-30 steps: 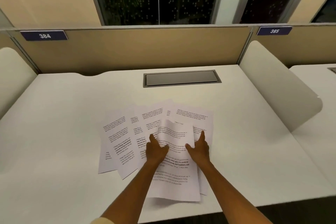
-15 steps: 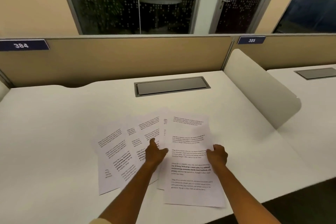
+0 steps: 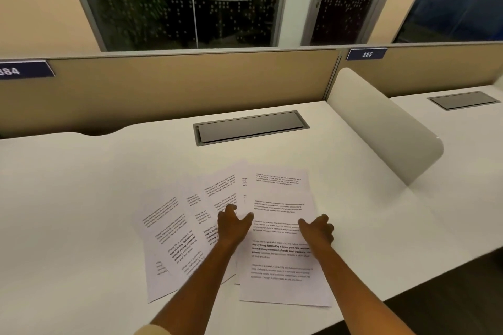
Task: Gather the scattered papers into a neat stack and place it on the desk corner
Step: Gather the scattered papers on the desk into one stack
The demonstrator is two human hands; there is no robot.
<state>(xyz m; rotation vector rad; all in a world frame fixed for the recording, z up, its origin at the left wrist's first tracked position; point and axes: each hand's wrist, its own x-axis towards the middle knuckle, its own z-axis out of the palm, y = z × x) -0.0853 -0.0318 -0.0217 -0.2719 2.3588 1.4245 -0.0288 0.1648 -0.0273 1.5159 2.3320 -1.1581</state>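
Several printed white papers (image 3: 174, 228) lie fanned out on the white desk (image 3: 68, 198). The top sheet (image 3: 280, 266) lies flat at the right end of the fan, nearly straight. My left hand (image 3: 234, 223) rests flat on the overlapping sheets just left of it, fingers spread. My right hand (image 3: 317, 228) lies on the right edge of the top sheet, fingers loosely curled, holding nothing that I can see.
A grey cable hatch (image 3: 250, 128) is set into the desk behind the papers. A tan partition (image 3: 190, 84) closes the back. A rounded white divider (image 3: 381, 122) stands at the right, with a second desk (image 3: 462, 139) beyond it.
The sheet that both hands held up now lies flat at the right of the fan. My right hand moved to its right edge. The view has shifted to the right.
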